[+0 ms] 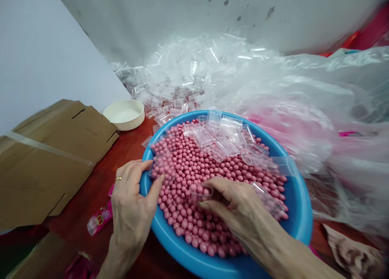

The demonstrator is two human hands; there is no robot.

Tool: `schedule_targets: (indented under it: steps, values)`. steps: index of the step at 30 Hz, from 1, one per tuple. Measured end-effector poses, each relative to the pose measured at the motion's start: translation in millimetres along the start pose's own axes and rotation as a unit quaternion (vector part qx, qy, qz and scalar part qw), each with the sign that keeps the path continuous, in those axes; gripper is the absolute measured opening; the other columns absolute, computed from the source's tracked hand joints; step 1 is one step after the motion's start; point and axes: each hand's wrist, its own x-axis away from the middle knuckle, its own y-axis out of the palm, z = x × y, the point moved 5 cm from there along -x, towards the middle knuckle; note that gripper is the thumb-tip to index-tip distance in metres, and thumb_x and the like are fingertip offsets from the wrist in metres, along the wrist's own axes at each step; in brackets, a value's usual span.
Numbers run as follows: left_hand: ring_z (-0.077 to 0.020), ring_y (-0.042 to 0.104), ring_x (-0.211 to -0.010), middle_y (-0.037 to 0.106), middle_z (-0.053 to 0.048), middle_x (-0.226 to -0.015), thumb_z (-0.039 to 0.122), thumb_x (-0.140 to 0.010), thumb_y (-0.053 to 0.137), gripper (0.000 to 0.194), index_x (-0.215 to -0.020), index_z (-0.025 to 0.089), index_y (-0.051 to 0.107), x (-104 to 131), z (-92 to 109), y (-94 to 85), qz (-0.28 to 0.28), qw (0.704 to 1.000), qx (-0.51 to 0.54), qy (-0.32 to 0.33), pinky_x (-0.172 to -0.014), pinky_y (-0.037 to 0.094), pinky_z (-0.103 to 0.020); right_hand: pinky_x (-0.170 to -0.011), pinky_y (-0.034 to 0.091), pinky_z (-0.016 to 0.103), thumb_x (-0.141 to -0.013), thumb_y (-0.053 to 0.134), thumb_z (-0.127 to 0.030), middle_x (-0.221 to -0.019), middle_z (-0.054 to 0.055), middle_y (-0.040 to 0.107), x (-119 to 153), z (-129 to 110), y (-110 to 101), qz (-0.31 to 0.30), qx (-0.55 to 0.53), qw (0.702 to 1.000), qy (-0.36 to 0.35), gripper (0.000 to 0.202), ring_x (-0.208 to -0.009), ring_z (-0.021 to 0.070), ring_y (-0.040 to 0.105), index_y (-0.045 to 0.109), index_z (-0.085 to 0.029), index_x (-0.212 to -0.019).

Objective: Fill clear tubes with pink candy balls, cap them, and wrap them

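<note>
Your right hand (240,202), thumb and finger nearly closed, pinches a clear cup (202,194) amid pink balls (209,240) inside the blue basin (304,202); probably light, slick and crackable, so grip its wall gently. Your left hand (133,196) half-opens around another clear container (165,163); I can't tell whether it grips.

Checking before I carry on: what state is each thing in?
Basin: upright, holding pink balls and loose cups.
Right hand: pinching a clear cup.
Clear cup: pink balls inside.
Left hand: at basin's rim, grip unclear.
Dish: upright, open.
Cardboard: taped across.
Plastic: crumpled.
</note>
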Motion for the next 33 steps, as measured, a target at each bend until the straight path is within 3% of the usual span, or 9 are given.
schedule_targets:
  steps: [6, 9, 12, 14, 17, 19, 22, 27, 33]
  values:
    - [-0.0265, 0.056, -0.100, 0.065, -0.011, -0.091, 0.013, -0.076, 0.068, 0.018, -0.094, 0.012, 0.064, 6.5, 20.9, -17.9, 0.062, 0.996, 0.039, 0.058, -0.093, 0.042, -0.046, -0.050, 0.034, 0.019, -0.072, 0.067, -0.009, -0.056, -0.005, 0.056, 8.4, -0.9, -5.6, 0.039, -0.077, 0.996, 0.001, 0.011, -0.053, 0.0090, 0.052, 0.061, -0.014, -0.065]
    - [-0.0251, 0.056, -0.100, 0.067, -0.007, -0.091, 0.012, -0.074, 0.069, 0.018, -0.092, 0.015, 0.065, 11.1, 38.3, -22.2, 0.026, 0.993, 0.079, 0.085, -0.092, 0.043, -0.042, -0.049, 0.035, 0.019, -0.071, 0.067, -0.008, -0.055, -0.005, 0.058, 10.5, 0.4, -4.3, 0.033, -0.086, 0.996, 0.009, 0.011, -0.051, 0.0091, 0.052, 0.061, -0.014, -0.064]
    - [-0.0222, 0.058, -0.100, 0.068, -0.005, -0.095, 0.019, -0.074, 0.071, 0.024, -0.097, 0.018, 0.064, 14.3, 52.1, -17.0, -0.061, 0.983, 0.148, 0.095, -0.092, 0.045, -0.035, -0.049, 0.035, 0.019, -0.072, 0.065, -0.009, -0.058, -0.004, 0.060, 14.6, -1.1, -8.8, 0.066, -0.090, 0.994, -0.017, 0.010, -0.052, 0.0092, 0.052, 0.061, -0.015, -0.066]
    - [-0.0200, 0.060, -0.098, 0.070, -0.003, -0.098, 0.022, -0.073, 0.073, 0.029, -0.101, 0.020, 0.064, 15.1, 55.1, -9.6, -0.128, 0.966, 0.216, 0.057, -0.089, 0.047, -0.030, -0.048, 0.035, 0.019, -0.074, 0.062, -0.010, -0.056, -0.005, 0.058, 18.1, -1.9, -7.0, 0.046, -0.114, 0.992, -0.031, 0.009, -0.050, 0.0087, 0.051, 0.061, -0.015, -0.068]
    - [-0.0159, 0.065, -0.086, 0.072, 0.003, -0.092, 0.015, -0.073, 0.070, 0.025, -0.096, 0.025, 0.067, 16.8, 51.5, 4.8, -0.216, 0.920, 0.321, -0.057, -0.077, 0.051, -0.023, -0.046, 0.040, 0.018, -0.079, 0.058, -0.012, -0.059, -0.004, 0.060, 24.2, 0.3, -0.4, -0.011, -0.178, 0.984, -0.013, 0.006, -0.051, 0.0098, 0.055, 0.062, -0.016, -0.081]
    - [-0.0140, 0.065, -0.078, 0.072, 0.005, -0.085, 0.012, -0.072, 0.069, 0.024, -0.090, 0.027, 0.069, 19.5, 46.3, 13.9, -0.253, 0.878, 0.376, -0.152, -0.069, 0.051, -0.021, -0.053, 0.047, 0.021, -0.079, 0.058, -0.013, -0.070, -0.001, 0.066, 27.6, -0.6, -2.6, 0.008, -0.167, 0.985, -0.033, 0.023, -0.060, 0.0129, 0.061, 0.061, -0.017, -0.101]
    - [-0.0126, 0.065, -0.070, 0.070, 0.006, -0.076, 0.010, -0.068, 0.069, 0.031, -0.095, 0.025, 0.066, 23.6, 40.2, 22.4, -0.268, 0.822, 0.428, -0.265, -0.063, 0.051, -0.020, -0.070, 0.053, 0.025, -0.083, 0.054, -0.013, -0.098, 0.006, 0.066, 30.9, -8.8, -9.6, 0.072, -0.083, 0.985, -0.130, 0.041, -0.085, 0.0165, 0.065, 0.053, -0.020, -0.123]
    - [-0.0113, 0.065, -0.070, 0.069, 0.006, -0.075, 0.011, -0.070, 0.068, 0.038, -0.104, 0.023, 0.058, 26.2, 43.7, 27.9, -0.299, 0.762, 0.485, -0.309, -0.063, 0.051, -0.019, -0.059, 0.051, 0.017, -0.094, 0.041, -0.024, -0.102, 0.004, 0.061, 23.9, -10.4, 0.1, -0.021, -0.030, 0.987, -0.157, 0.033, -0.078, 0.0106, 0.063, 0.055, -0.030, -0.124]
    - [-0.0113, 0.065, -0.073, 0.069, 0.006, -0.077, 0.006, -0.069, 0.066, 0.041, -0.104, 0.024, 0.058, 27.0, 44.3, 29.8, -0.329, 0.742, 0.501, -0.301, -0.068, 0.052, -0.019, -0.056, 0.046, 0.021, -0.094, 0.044, -0.023, -0.087, 0.004, 0.060, 16.6, -13.1, -8.9, -0.064, -0.003, 0.970, -0.234, 0.034, -0.068, 0.0115, 0.058, 0.054, -0.023, -0.126]
